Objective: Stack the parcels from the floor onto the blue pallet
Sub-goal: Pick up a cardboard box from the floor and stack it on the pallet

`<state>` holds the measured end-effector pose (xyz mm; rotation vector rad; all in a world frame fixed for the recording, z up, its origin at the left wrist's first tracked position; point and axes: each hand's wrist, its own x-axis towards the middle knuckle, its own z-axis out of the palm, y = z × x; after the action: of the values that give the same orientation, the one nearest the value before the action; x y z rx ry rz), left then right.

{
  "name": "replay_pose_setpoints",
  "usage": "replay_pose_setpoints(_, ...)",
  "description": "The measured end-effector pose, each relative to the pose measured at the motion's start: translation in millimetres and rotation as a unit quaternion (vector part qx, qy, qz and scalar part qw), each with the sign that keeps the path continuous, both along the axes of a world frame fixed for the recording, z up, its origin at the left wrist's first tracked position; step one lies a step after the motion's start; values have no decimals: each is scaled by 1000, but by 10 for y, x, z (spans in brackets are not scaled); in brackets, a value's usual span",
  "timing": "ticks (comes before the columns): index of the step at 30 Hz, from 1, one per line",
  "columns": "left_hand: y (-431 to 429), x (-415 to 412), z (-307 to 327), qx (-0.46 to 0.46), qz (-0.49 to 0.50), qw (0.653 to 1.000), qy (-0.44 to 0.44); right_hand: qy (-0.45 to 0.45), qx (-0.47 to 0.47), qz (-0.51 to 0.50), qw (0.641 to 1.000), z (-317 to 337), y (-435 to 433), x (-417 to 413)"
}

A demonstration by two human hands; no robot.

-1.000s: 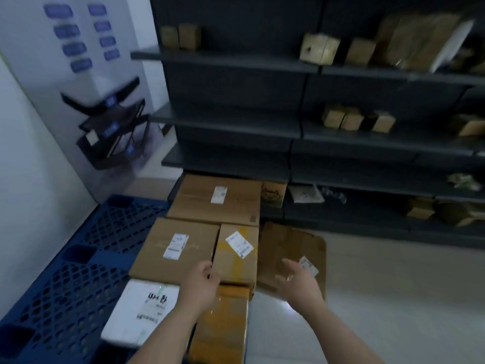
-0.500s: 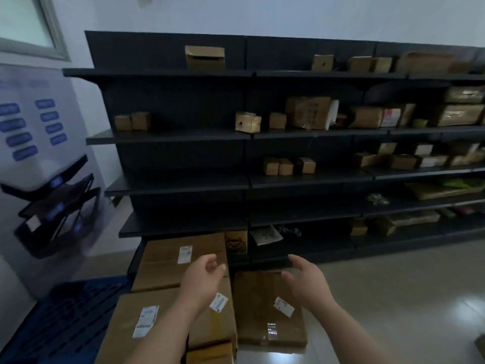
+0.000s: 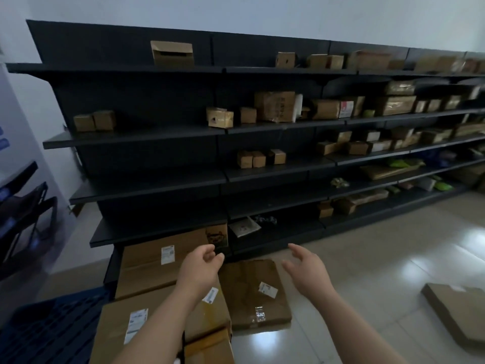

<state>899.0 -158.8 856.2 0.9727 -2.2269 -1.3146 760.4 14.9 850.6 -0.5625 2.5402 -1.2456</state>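
Both my arms reach out in front of me. My left hand (image 3: 200, 269) hangs in the air over the stacked boxes (image 3: 123, 321) on the blue pallet (image 3: 52, 324), fingers bent a little, holding nothing. My right hand (image 3: 307, 269) is spread loose, and it has nothing in it either. A flat brown parcel (image 3: 249, 295) lies on the floor (image 3: 367, 258) just beside the stack, under the gap between my hands. Past it stand dark shelves (image 3: 157, 132) with small boxes.
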Motion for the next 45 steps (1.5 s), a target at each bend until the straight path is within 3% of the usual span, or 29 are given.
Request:
replay_pose_setpoints(11,250,-681,-267,25,-29,999,-33,-20,17,-24,999,-201,286,-529)
replay_pose_setpoints(27,804,-3002,-950,107,77,987,-92,-51,98,52,993,-840,745,-3143)
replay_pose_setpoints(37,229,-3638,-1568,181,171,961,-122,-107,140,107,979,-1483,-53,-4226)
replay_pose_setpoints(45,-524,-4138,-2696,278,236,916,-164,-183,186,103,960,-2485,-932,-4929)
